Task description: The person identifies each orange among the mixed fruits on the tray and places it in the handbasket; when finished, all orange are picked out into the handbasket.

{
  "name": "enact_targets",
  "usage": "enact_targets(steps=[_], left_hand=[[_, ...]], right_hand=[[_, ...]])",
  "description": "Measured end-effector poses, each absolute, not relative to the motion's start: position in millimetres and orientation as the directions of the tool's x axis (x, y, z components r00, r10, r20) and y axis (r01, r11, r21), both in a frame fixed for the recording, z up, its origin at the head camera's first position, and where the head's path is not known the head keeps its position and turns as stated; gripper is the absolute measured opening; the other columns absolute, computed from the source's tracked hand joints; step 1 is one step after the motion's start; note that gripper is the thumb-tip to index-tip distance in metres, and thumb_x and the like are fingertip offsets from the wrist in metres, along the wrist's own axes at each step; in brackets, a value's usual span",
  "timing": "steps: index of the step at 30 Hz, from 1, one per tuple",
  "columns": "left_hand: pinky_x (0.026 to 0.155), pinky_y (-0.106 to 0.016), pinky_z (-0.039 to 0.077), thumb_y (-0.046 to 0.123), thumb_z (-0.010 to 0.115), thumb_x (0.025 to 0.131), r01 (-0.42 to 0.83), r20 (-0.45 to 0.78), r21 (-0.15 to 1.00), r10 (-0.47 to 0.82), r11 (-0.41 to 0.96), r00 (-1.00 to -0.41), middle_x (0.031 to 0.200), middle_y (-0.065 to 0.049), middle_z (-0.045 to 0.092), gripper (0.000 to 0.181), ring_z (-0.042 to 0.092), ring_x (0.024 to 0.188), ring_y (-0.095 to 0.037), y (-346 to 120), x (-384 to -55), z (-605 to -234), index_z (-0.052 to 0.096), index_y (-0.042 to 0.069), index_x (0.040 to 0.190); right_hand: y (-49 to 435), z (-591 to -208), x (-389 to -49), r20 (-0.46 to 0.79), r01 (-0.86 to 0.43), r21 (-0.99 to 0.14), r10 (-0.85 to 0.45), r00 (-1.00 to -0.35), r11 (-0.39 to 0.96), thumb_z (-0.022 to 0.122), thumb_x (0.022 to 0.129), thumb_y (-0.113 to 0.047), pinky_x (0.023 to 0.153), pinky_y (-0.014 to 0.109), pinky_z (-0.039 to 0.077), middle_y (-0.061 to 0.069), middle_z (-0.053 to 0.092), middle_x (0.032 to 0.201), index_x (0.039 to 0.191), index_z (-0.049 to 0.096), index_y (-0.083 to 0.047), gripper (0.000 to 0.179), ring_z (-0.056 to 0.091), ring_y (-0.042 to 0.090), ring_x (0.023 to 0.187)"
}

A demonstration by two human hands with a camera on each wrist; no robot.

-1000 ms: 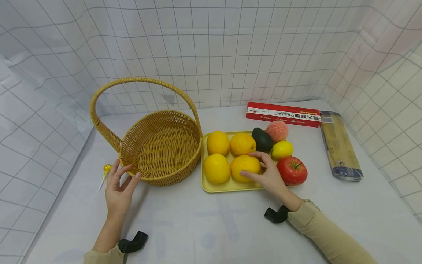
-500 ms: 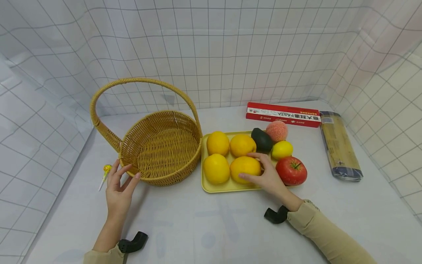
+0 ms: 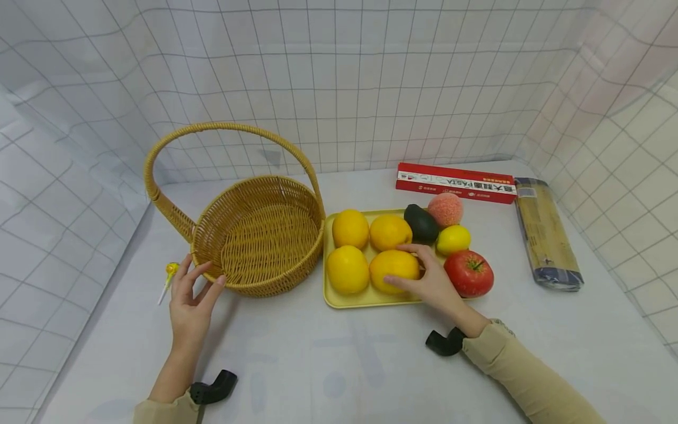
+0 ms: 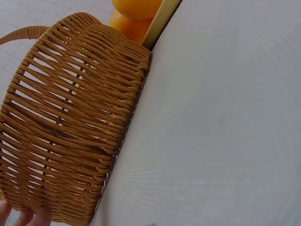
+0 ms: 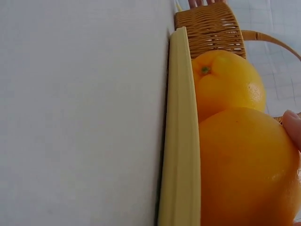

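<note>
In the head view my right hand [image 3: 436, 282] grips the front right orange [image 3: 393, 272], thumb on its near side and fingers on its far side. That orange rests in a shallow yellow tray [image 3: 339, 301], among several more oranges, and its skin fills much of the right wrist view, with a thumb [image 5: 292, 126] at its side. My left hand [image 3: 192, 300] touches the near left rim of a brown wicker basket [image 3: 270, 241] with spread, relaxed fingers. In the left wrist view, fingertips [image 4: 41, 216] lie against the basket's woven wall. Its tall handle arches over the back.
Around the tray's right end sit an avocado [image 3: 421, 224], a pink peach-like fruit [image 3: 445, 209], a lemon [image 3: 454, 239] and a red tomato-like fruit [image 3: 469, 274]. Behind lies a red pasta box [image 3: 455, 182]; farther right, a flat packet [image 3: 548, 235]. A lollipop [image 3: 169, 280] lies left of the basket.
</note>
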State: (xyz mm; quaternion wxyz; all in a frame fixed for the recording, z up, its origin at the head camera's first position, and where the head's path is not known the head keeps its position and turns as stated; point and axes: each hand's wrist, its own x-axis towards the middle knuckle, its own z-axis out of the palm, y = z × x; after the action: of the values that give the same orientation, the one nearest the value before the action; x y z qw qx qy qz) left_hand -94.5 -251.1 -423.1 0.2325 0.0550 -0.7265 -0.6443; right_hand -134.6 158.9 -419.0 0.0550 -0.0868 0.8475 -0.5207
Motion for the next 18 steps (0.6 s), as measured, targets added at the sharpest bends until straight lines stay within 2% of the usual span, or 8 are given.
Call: enact_targets(steps=[5, 10, 13, 18], left_hand=[[0.091, -0.011, 0.043, -0.007, 0.064, 0.083, 0.222, 0.263, 0.963, -0.381, 0.150, -0.886, 0.149, -0.006, 0.025, 0.035, 0.027, 0.135, -0.023, -251, -94, -422, 0.055, -0.011, 0.116], [0.091, -0.011, 0.043, -0.005, 0.065, 0.084, 0.214, 0.256, 0.965, -0.381, 0.150, -0.889, 0.149, -0.006, 0.024, 0.035, 0.027, 0.135, -0.023, -251, -94, -421, 0.055, -0.011, 0.117], [0.091, -0.011, 0.043, -0.005, 0.065, 0.084, 0.213, 0.256, 0.965, -0.379, 0.151, -0.889, 0.149, -0.007, 0.024, 0.035, 0.027, 0.135, -0.023, -251, -94, -421, 0.054, -0.012, 0.117], [0.091, -0.011, 0.042, -0.006, 0.065, 0.083, 0.219, 0.257, 0.965, -0.378, 0.143, -0.889, 0.149, -0.006, 0.024, 0.035, 0.028, 0.135, -0.024, -251, -95, -421, 0.053, -0.013, 0.116]], right_hand=[[160, -410, -134, 0.004, -0.101, -0.865, -0.195, -0.981, 0.491, 0.075, 0.078, -0.042, 0.096, 0.045, 0.042, 0.007, 0.043, 0.127, 0.128, 0.049, -0.017, 0.062, 0.043, 0.026, 0.111], [160, -387, -133, 0.038, -0.111, -0.869, -0.160, -0.986, 0.482, 0.074, 0.079, -0.040, 0.097, 0.046, 0.042, 0.008, 0.042, 0.131, 0.130, 0.047, -0.015, 0.063, 0.043, 0.027, 0.112], [157, -367, -135, 0.062, -0.116, -0.895, -0.138, -0.989, 0.431, 0.073, 0.081, -0.037, 0.097, 0.043, 0.043, 0.006, 0.043, 0.131, 0.133, 0.045, -0.015, 0.063, 0.045, 0.026, 0.111], [142, -329, -145, 0.102, -0.135, -0.956, -0.135, -0.986, 0.262, 0.074, 0.081, -0.033, 0.100, 0.038, 0.042, 0.001, 0.045, 0.130, 0.134, 0.043, -0.017, 0.063, 0.047, 0.020, 0.112]])
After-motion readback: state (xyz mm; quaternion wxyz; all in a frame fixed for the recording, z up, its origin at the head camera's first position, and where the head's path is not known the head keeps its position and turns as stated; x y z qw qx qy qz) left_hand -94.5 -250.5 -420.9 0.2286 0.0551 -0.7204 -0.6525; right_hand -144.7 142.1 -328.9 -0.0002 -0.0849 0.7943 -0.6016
